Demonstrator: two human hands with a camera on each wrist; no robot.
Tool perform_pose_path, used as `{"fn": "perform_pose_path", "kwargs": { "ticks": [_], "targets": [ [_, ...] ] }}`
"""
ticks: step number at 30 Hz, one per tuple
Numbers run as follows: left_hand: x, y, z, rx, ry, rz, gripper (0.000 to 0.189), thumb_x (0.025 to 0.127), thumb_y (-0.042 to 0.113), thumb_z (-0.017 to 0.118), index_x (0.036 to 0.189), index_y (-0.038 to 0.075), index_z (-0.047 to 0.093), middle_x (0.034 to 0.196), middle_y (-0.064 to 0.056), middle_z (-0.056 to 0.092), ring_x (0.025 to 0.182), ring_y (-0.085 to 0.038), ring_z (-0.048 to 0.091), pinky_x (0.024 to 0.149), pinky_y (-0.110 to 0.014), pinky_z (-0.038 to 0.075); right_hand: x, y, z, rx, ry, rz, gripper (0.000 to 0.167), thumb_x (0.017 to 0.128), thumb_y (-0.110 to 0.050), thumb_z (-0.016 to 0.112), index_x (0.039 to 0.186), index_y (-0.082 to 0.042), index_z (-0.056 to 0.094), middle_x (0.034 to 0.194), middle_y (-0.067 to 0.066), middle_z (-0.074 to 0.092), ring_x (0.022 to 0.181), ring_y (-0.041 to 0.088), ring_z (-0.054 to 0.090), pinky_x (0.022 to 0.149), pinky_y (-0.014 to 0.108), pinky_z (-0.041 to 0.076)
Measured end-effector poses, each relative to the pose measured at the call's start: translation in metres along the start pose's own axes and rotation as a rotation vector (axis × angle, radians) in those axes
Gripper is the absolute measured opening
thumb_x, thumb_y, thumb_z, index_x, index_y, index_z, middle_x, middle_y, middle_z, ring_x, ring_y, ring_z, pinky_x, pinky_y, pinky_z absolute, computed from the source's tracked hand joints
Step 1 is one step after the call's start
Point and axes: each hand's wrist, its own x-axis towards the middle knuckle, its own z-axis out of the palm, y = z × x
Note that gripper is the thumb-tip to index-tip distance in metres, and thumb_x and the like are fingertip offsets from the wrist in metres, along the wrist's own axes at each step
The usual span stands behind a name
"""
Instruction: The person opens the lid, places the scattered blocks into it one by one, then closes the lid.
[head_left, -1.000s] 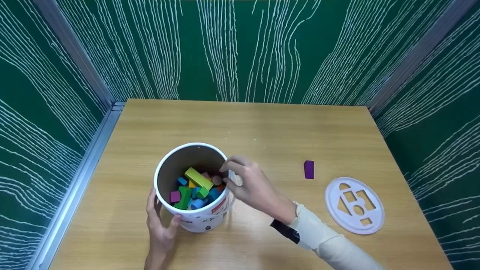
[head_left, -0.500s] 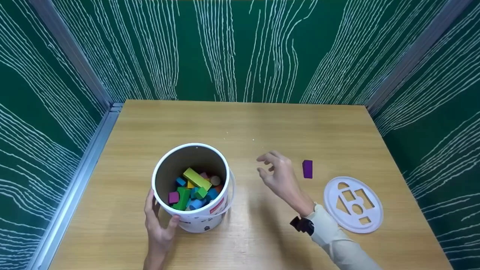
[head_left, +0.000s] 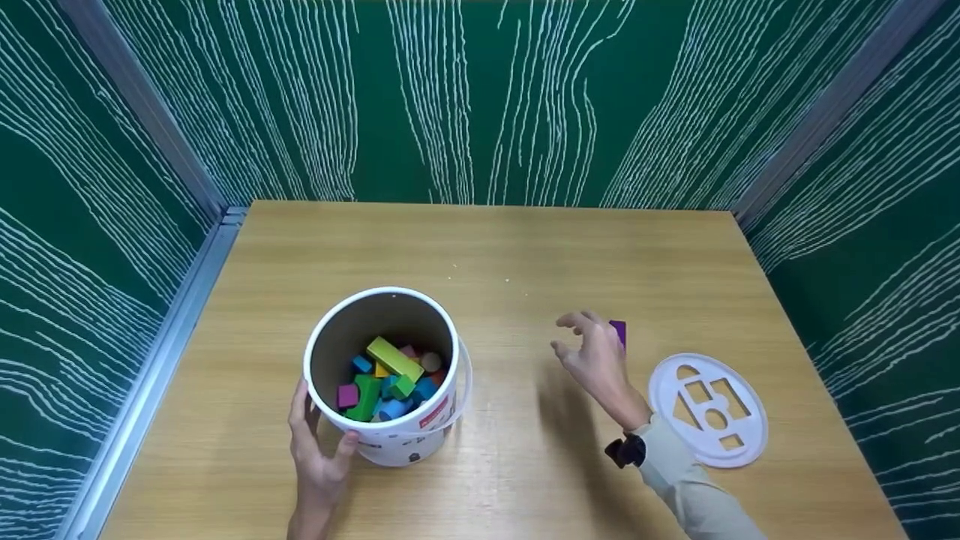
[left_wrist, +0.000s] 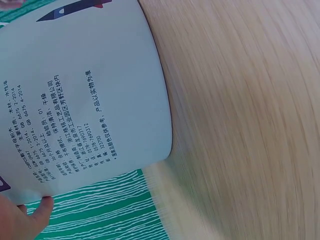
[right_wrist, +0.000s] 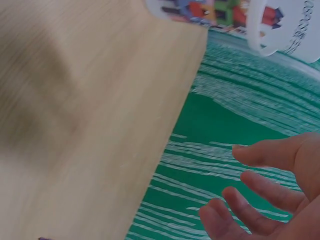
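A white bucket (head_left: 397,448) stands on the table, tilted in the head view so its inside shows. Loose coloured wooden blocks (head_left: 397,358) lie in it, among them a long yellow one, green, blue and pink pieces. My left hand (head_left: 321,465) holds the bucket's near left side, fingers and thumb spread round its wall. Printed text covers that wall in the left wrist view. Over the table, right of the bucket, my right hand (head_left: 600,364) hangs with nothing in it, fingers loosely bent and apart. It partly hides a purple block (head_left: 620,331) lying on the table.
A round white lid (head_left: 675,420) with several shaped cut-outs lies flat at the right, beside my right wrist. The bucket's white carrying handle (head_left: 469,382) hangs down its right side. Green walls with white lines (head_left: 480,105) enclose the table (head_left: 480,240).
My right hand has left the bucket's rim and moved right, to the purple block. The left hand still holds the bucket; the blocks inside look the same.
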Motion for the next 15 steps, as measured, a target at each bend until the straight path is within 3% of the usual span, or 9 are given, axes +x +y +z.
{"fn": "perform_pose_path", "kwargs": {
  "ticks": [11, 15],
  "targets": [
    [0.0, -0.004, 0.001, -0.009, 0.022, 0.06, 0.084, 0.079, 0.012, 0.068, 0.148, 0.004, 0.021, 0.152, -0.01, 0.027, 0.136, -0.024, 0.029, 0.107, -0.026, 0.03, -0.002, 0.037, -0.004, -0.066, -0.028, 0.08, 0.028, 0.072, -0.003, 0.076, 0.099, 0.0, 0.069, 0.1, 0.018, 0.063, 0.088, 0.033, 0.058, 0.066, 0.047, 0.051],
    [0.0, -0.004, 0.001, -0.024, 0.031, 0.082, 0.084, 0.076, 0.008, 0.068, 0.147, 0.001, 0.023, 0.151, -0.011, 0.029, 0.135, -0.024, 0.031, 0.107, -0.026, 0.031, -0.003, 0.052, -0.005, -0.089, -0.038, 0.108, 0.03, 0.073, -0.002, 0.076, 0.102, 0.001, 0.068, 0.098, 0.019, 0.06, 0.08, 0.03, 0.055, 0.063, 0.046, 0.048]
  ]
}}
